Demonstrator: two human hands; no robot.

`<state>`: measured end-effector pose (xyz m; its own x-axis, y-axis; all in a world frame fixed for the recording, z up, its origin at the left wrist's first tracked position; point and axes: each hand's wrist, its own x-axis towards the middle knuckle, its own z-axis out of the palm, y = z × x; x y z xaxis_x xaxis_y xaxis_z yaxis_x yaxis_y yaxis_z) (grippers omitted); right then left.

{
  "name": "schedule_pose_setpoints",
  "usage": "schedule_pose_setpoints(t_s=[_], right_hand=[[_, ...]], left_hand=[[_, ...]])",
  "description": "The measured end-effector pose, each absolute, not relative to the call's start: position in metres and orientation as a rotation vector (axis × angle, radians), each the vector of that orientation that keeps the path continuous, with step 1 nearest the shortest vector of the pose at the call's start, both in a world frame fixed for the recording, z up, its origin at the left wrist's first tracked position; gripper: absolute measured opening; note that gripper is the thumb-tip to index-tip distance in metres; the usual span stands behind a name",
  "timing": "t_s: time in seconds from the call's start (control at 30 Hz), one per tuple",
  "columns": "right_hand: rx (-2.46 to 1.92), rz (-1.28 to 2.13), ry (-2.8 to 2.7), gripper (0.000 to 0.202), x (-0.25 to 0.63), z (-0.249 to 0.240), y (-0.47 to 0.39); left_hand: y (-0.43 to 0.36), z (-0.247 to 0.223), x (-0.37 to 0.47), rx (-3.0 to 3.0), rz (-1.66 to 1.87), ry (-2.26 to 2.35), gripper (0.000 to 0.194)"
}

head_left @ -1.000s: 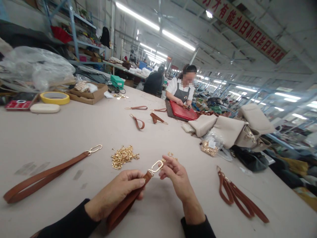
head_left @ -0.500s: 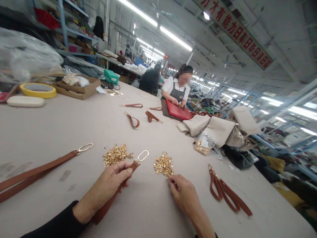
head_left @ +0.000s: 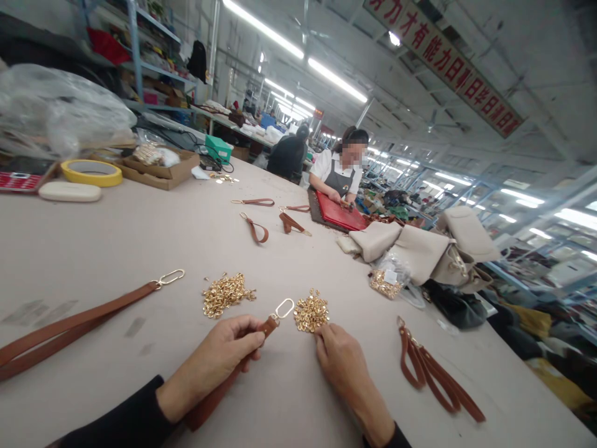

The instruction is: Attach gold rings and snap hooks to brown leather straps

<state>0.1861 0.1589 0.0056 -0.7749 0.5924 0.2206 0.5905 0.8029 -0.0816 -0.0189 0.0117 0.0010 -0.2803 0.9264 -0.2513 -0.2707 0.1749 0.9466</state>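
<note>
My left hand (head_left: pixel 233 348) is closed on a brown leather strap (head_left: pixel 215 398), whose upper end carries an oval gold clasp (head_left: pixel 284 308). To the right, my right hand (head_left: pixel 342 361) has its fingertips pressed together at the lower edge of a pile of small gold pieces (head_left: pixel 311 311); whatever is between them is hidden. Another gold pile (head_left: pixel 227 294) lies beyond my left hand. A second long brown strap (head_left: pixel 88 320) with a gold clasp rests on the table at the left.
Small strap loops (head_left: pixel 255 230) lie mid-table, and more brown straps (head_left: pixel 433 373) at the right. Beige bags (head_left: pixel 420 252) and a plastic bag of gold parts (head_left: pixel 385 283) stand at the right edge. Yellow tape (head_left: pixel 91 173) is back left. A person (head_left: pixel 339 171) works across the table.
The view has shifted slightly. My left hand and its strap have moved a little right, nearer the right-hand pile. The fingers of my right hand have drawn closer together at the pile.
</note>
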Motion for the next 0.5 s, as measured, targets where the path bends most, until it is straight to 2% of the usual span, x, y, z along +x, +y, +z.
schedule_pose_setpoints(t_s=[0.1, 0.17, 0.5], right_hand=[[-0.818, 0.554, -2.561, 0.015, 0.17, 0.022, 0.143], [-0.693, 0.762, -2.452, 0.013, 0.155, 0.029, 0.129], [-0.404, 0.747, -2.357, 0.013, 0.122, 0.013, 0.11]], left_hand=[[0.012, 0.0, -0.017, 0.731, 1.374, 1.359, 0.03], [0.012, 0.001, -0.016, 0.749, 1.391, 1.365, 0.032], [0.01, 0.005, -0.013, 0.772, 1.469, 1.324, 0.033]])
